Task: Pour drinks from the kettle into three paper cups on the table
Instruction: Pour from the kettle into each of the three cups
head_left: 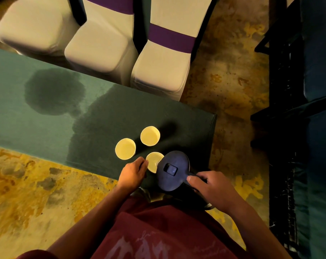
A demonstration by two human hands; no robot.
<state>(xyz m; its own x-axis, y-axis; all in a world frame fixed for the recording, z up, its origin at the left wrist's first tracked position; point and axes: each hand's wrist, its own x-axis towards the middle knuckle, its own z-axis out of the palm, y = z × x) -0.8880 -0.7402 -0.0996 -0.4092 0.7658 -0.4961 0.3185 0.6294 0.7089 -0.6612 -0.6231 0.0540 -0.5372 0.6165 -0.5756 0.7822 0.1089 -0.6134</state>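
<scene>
I look straight down on a narrow tabletop (pixel 37 116) covered in green cloth, with two dark wet patches (pixel 54 91) on the cloth, the larger one spreading under the cups

Three paper cups stand in a tight cluster near the right end of the tabletop:
- far cup (pixel 150 136), upright, open mouth up
- left cup (pixel 125 148), upright, just beside the far cup
- near cup (pixel 153 161), closest to the near edge, its right side hidden under the kettle

The kettle (pixel 172 170) is dark, seen from above, lid and lid button facing me. It sits over the near-right edge of the tabletop, overlapping the near cup in my view, spout side toward that cup. I cannot tell whether liquid is flowing, nor how full any cup is

Hands:
- right hand (pixel 212 188): fingers curled round the kettle handle, thumb lying along the top of the handle toward the lid
- left hand (pixel 133 173): fingers bent against the left side of the near cup, touching it; the far side of the grip is hidden

Beyond the far edge stand three chairs (pixel 100 45) in white covers, two showing purple bands. The floor (pixel 24 193) is mottled yellow-brown. My maroon shirt (pixel 158 234) fills the near part of the view
</scene>
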